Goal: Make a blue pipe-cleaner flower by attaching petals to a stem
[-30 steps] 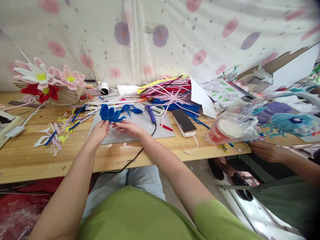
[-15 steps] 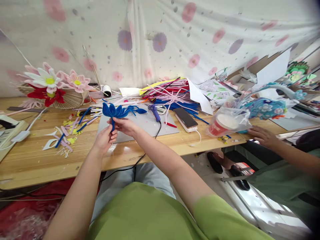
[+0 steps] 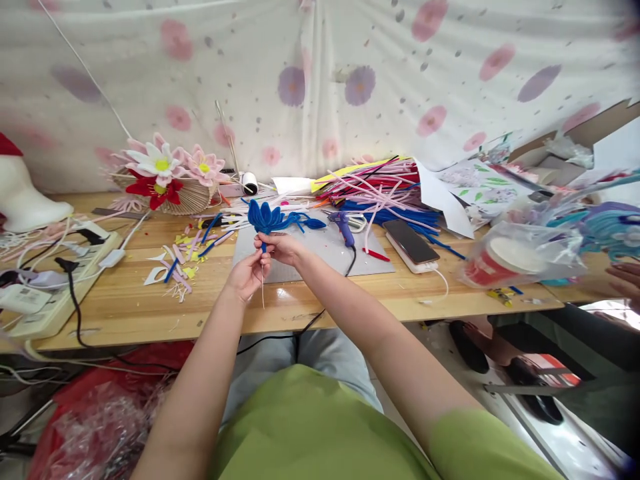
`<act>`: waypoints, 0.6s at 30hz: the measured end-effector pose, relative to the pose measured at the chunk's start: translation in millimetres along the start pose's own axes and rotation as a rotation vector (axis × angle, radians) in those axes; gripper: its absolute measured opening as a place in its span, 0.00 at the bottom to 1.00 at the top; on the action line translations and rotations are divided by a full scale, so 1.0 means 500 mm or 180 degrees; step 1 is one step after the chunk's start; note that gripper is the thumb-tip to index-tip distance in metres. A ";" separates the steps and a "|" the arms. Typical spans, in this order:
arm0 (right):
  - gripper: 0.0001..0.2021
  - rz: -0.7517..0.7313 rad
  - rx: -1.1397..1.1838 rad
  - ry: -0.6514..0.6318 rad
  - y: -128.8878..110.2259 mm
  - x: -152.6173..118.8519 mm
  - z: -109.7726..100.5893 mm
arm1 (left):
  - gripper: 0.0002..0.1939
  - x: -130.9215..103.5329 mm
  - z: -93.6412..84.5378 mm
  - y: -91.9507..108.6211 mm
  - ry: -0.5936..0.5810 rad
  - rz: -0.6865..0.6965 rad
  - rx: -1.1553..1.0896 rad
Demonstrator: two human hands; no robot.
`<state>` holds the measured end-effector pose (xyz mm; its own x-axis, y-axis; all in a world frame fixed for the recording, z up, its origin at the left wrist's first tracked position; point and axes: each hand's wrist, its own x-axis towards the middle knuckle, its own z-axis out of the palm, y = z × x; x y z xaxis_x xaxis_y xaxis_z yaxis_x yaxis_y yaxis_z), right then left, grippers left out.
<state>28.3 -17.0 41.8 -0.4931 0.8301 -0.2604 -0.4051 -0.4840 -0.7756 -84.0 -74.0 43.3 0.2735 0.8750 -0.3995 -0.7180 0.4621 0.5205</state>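
A blue pipe-cleaner flower [image 3: 265, 216] stands upright above the grey board, petals spread upward. My left hand [image 3: 250, 275] is closed on its short blue stem from below. My right hand [image 3: 281, 249] pinches the base of the flower from the right, its fingertips close to the left ones. A thin pale strand [image 3: 263, 293] hangs down below my left fingers. Behind the right hand, a blue leaf-like piece [image 3: 314, 223] lies over the grey board [image 3: 320, 257]; whether it joins the flower I cannot tell.
A purple glue gun [image 3: 344, 230], a phone [image 3: 411, 241] and a bagged cup [image 3: 505, 257] are to the right. Pipe cleaners [image 3: 385, 187] are heaped behind. Scraps [image 3: 183, 260], a flower-decorated fan [image 3: 165, 177] and a power strip [image 3: 65, 287] lie left. Another person's hand [image 3: 625, 280] shows far right.
My view has turned left, so the table's things sit farther right in it. Both hands keep hold of the blue flower, and the thin strand below the left hand now shows.
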 end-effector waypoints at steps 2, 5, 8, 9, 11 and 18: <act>0.06 0.0113 -0.0033 -0.0103 0.001 -0.002 -0.004 | 0.14 0.004 -0.006 -0.003 0.0171 -0.0125 -0.0255; 0.07 0.0213 -0.0080 -0.0163 0.014 -0.001 -0.010 | 0.13 0.010 -0.016 -0.010 0.0408 -0.0213 -0.0496; 0.09 0.0113 -0.0076 -0.0029 0.031 0.008 -0.010 | 0.11 0.012 -0.023 -0.016 0.0588 -0.0161 -0.0475; 0.10 0.0073 -0.0079 0.0001 0.036 0.012 -0.009 | 0.11 0.013 -0.024 -0.017 0.0621 -0.0134 -0.0448; 0.11 0.0026 -0.0093 0.0011 0.042 0.017 -0.007 | 0.11 0.012 -0.025 -0.018 0.0657 -0.0051 -0.0408; 0.06 -0.0002 -0.0149 0.0007 0.032 0.020 0.001 | 0.13 0.006 -0.033 -0.019 0.0708 0.0562 0.0303</act>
<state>16.6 -16.7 27.2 -0.4913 0.8309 -0.2611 -0.3690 -0.4701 -0.8018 -87.2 -78.1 24.7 -0.0048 0.8948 -0.4464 -0.6759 0.3261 0.6609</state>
